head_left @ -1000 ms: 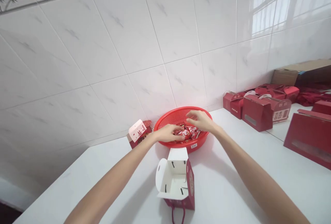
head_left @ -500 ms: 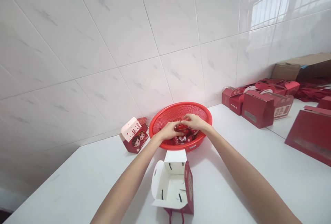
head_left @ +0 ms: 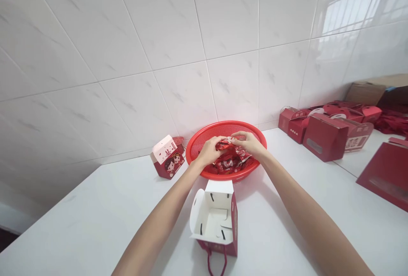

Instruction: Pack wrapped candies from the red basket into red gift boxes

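Both hands are inside a red plastic colander (head_left: pixel 223 125) holding red-wrapped candies (head_left: pixel 228 164). My left hand (head_left: pixel 210 150) is closed, its fingertips on a shiny red candy wrapper. Beside it, my right hand (head_left: pixel 250 144) pinches a red-and-white wrapped candy (head_left: pixel 243 154); its fingertips nearly meet those of the left. Between my forearms stands a dark red gift box (head_left: pixel 215 246) with its white flaps spread, its inside bare apart from dark cord ends. A dark red cord handle hangs from its near side.
Left of the colander stands a red box with a pink lid (head_left: pixel 168 161) and cartoon figures. Several red gift boxes (head_left: pixel 325 138) line the right, with another large one (head_left: pixel 385 174) nearer. A cardboard carton (head_left: pixel 366 93) lies behind them, against the tiled wall (head_left: pixel 178 89).
The hands have lifted slightly and moved a little apart, and a red-and-white wrapper now shows at the right fingers. The view has shifted slightly.
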`<state>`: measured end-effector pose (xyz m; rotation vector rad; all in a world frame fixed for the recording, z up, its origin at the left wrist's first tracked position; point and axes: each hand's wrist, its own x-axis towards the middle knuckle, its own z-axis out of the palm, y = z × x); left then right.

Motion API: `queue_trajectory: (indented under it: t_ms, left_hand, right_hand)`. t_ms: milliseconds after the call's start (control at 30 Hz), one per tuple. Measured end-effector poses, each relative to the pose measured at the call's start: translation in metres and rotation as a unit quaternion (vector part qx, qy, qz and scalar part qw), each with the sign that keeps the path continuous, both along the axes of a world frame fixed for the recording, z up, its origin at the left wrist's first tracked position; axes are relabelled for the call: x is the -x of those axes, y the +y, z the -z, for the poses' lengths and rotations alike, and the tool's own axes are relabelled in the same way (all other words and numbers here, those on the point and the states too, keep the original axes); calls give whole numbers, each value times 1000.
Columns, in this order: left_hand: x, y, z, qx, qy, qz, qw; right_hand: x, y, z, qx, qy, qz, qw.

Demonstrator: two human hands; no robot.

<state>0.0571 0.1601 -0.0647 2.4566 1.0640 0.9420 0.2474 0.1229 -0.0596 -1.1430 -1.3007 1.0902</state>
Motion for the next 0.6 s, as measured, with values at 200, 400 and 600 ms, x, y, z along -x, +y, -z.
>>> queue_trajectory:
  t_ms: [200, 400, 600]
  left_hand:
    - [1, -5, -4, 53, -22, 50, 997]
    - [-2, -6, -5, 100, -88, 57, 989]
    - [-1, -5, -4, 53, -95, 16, 994]
  right_hand:
    - [-2, 2, 0, -5, 65, 51, 997]
    - [-2, -2, -3, -12, 71, 49, 996]
    - [0, -3, -6, -18, 59, -4, 998]
